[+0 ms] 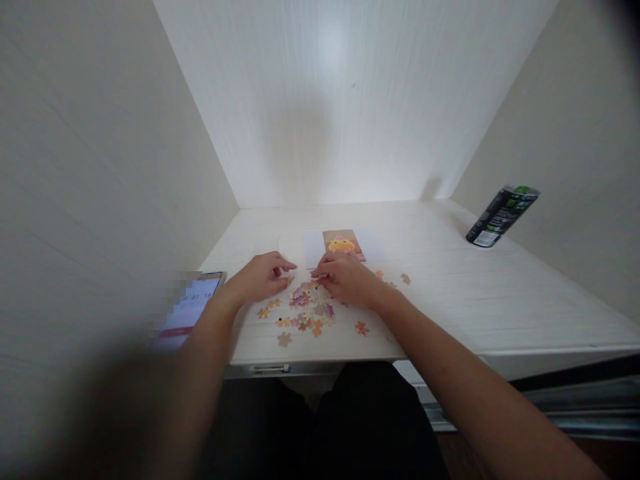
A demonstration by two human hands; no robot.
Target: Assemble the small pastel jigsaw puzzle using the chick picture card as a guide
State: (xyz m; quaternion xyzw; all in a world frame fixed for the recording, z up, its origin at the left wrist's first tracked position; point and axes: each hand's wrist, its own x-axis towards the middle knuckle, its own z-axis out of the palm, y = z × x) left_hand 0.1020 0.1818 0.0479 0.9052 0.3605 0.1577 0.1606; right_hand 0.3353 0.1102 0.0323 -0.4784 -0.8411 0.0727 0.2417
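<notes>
Both grips rest palm-down among the jigsaw pieces (305, 308) scattered near the front edge of the white table (500, 300). The left hand (257, 279) lies loosely curled, fingers bent, pinching nothing I can make out; the right hand (347, 279) has its fingertips pressed together over the pile, though whether they pinch a piece I cannot tell. A phone (187, 310) lies left of them. Just beyond sits the reference picture (343, 243), and far right leans a black can (503, 215).
</notes>
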